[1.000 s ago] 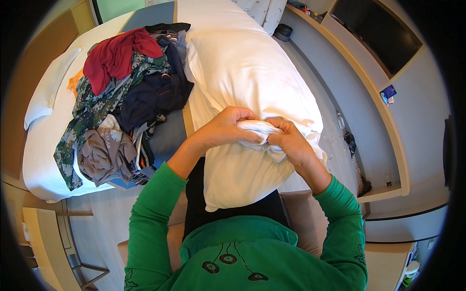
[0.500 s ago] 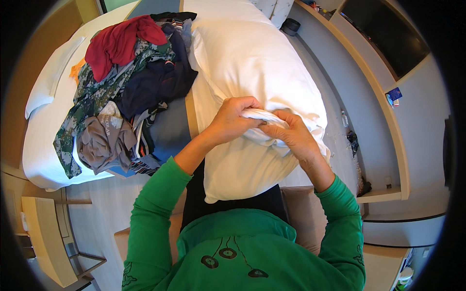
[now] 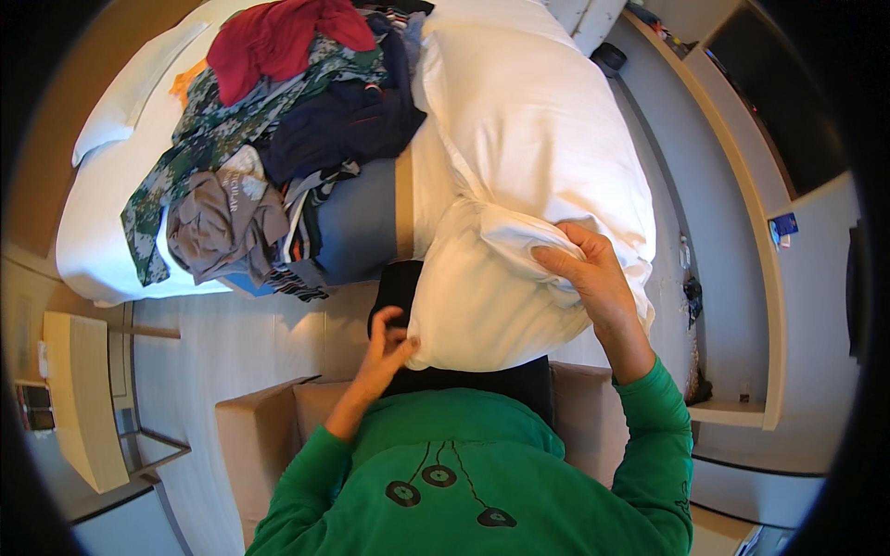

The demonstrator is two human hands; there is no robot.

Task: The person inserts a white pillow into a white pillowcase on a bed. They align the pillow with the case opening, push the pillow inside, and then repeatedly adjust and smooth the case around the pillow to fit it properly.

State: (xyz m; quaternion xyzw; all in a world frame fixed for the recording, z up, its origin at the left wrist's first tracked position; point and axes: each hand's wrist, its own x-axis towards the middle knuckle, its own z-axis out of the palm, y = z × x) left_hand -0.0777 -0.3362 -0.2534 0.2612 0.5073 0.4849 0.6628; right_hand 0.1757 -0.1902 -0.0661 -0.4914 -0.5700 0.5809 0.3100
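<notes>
White puffy bedding, which looks like a duvet [image 3: 556, 120], spreads over the right side of the bed and hangs down onto my lap. My right hand [image 3: 598, 278] is closed on a fold of its fabric, thumb on top and fingers partly hidden behind. At the duvet's near left corner is my left hand [image 3: 382, 360], its fingers apart and curved. One fingertip is close to that corner; whether it touches cannot be told. Nothing shows in the left hand.
Clothes lie piled on the bed at left: a red garment [image 3: 278, 46], a camouflage garment [image 3: 153, 208], a navy one [image 3: 338, 125] and a brown one [image 3: 209, 227]. I sit on a brown armchair [image 3: 255, 422]. A wooden desk [image 3: 88, 398] stands left; a wall shelf [image 3: 756, 241] and television [image 3: 779, 102] are right.
My left hand has let go of the gathered fabric and moved down and left to the near corner. My right hand still holds the fold. The view has shifted.
</notes>
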